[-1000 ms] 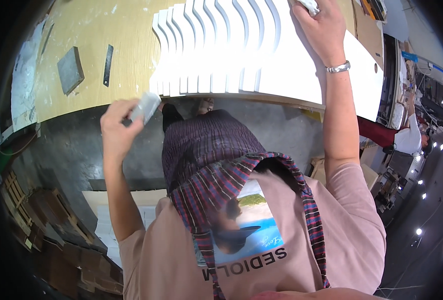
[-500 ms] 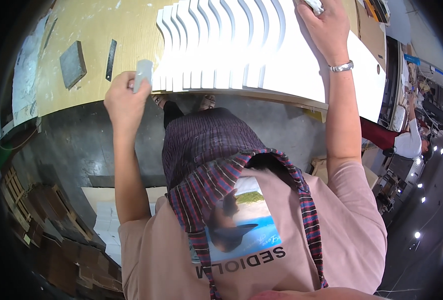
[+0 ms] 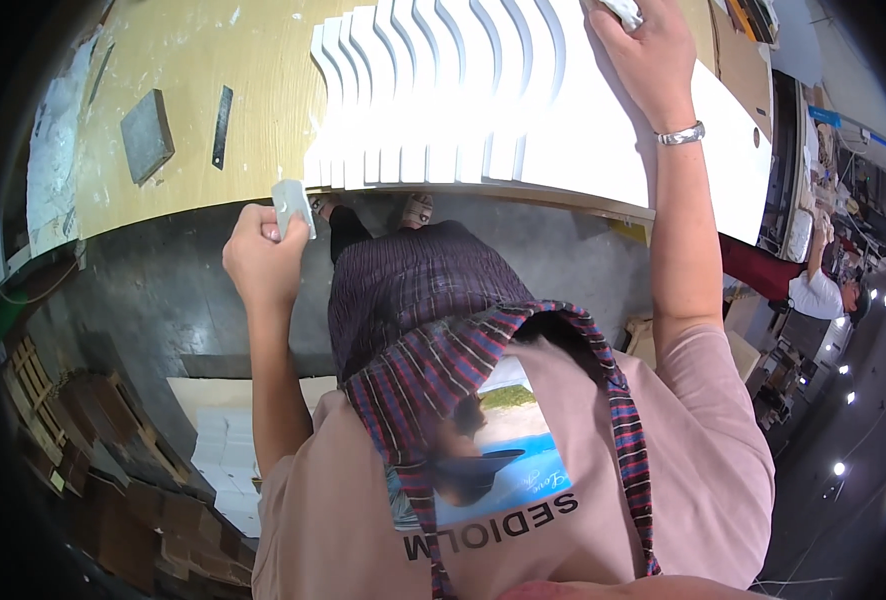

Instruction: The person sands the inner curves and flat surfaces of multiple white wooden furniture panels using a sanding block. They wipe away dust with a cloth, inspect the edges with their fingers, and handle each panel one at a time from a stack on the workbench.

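The left hand [image 3: 266, 262] holds a pale slab [image 3: 289, 203] lengthwise forward-left.

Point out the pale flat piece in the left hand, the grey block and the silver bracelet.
Pale flat piece [image 3: 288, 199], head view: upper part of its face.
Grey block [image 3: 146, 137], head view: middle of its top.
Silver bracelet [image 3: 680, 134], head view: middle of its band.

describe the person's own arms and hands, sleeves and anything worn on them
The left hand and right hand wear no gloves. The forearms are bare, below plain dusty-pink short sleeves. A silver-coloured band circles the right wrist; none shows on the left.
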`<state>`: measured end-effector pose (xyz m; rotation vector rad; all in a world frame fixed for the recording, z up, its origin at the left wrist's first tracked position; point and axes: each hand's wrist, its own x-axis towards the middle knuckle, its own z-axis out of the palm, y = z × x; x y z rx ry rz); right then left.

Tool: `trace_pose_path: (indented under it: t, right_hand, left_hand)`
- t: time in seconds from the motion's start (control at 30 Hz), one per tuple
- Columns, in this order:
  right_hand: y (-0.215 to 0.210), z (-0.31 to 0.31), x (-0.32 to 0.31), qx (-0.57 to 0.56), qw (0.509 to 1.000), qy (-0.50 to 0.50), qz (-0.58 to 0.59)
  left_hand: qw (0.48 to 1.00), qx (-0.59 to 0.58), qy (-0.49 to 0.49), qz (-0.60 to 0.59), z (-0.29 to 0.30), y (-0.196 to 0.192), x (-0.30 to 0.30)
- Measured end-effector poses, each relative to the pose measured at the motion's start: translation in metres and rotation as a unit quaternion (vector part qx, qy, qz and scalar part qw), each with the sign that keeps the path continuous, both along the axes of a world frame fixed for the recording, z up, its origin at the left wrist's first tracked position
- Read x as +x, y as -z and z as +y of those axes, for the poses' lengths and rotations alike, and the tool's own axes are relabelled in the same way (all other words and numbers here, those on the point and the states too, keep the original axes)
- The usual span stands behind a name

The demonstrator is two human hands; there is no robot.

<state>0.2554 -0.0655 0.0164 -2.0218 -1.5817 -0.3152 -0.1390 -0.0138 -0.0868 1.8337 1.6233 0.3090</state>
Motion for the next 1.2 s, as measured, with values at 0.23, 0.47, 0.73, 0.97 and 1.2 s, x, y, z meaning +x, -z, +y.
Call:
trace_pose_path:
  t: [0.23,0.47,0.73,0.97,1.2]
  right_hand:
    - [-0.002,0.001,-0.003,-0.004,1.000,-0.007,0.016]
    - [-0.010,0.002,-0.002,-0.006,1.000,0.004,0.019]
    - [0.009,-0.008,0.020,-0.030,0.999,0.004,-0.024]
    - [0.003,-0.007,0.007,-0.047,0.999,0.017,-0.014]
    - [-0.003,0.000,-0.003,-0.056,0.998,0.026,-0.027]
  left_hand:
    - [0.998,0.051,0.019,0.019,-0.002,0.003,0.006]
    - [0.992,0.043,-0.045,-0.113,0.003,-0.012,0.027]
    - [0.985,-0.016,-0.060,-0.162,-0.010,-0.013,0.002]
    - [0.955,0.148,-0.147,-0.211,0.114,-0.019,-0.059]
    - [0.952,0.227,-0.191,0.073,0.344,0.015,-0.170]
